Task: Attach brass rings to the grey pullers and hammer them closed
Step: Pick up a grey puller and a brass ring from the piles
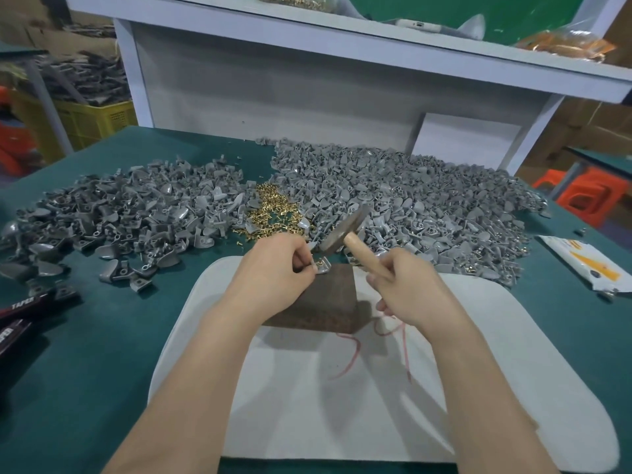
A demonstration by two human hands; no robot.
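My left hand (273, 268) pinches a grey puller (323, 266) with a brass ring on it, held at the far edge of a rusty metal block (325, 302). My right hand (407, 285) grips the wooden handle of a hammer (345, 230), whose round head hangs just above the puller. Loose brass rings (270, 213) lie in a small heap beyond the block. Big piles of grey pullers spread to the left (130, 213) and to the right (410, 206).
The block sits on a white pad (478, 354) on the green table (85, 354); a pink string (352, 357) trails over the pad. Black packets (20, 313) lie at the left edge, a white packet (588, 265) at the right. A white shelf (307, 80) stands behind the piles.
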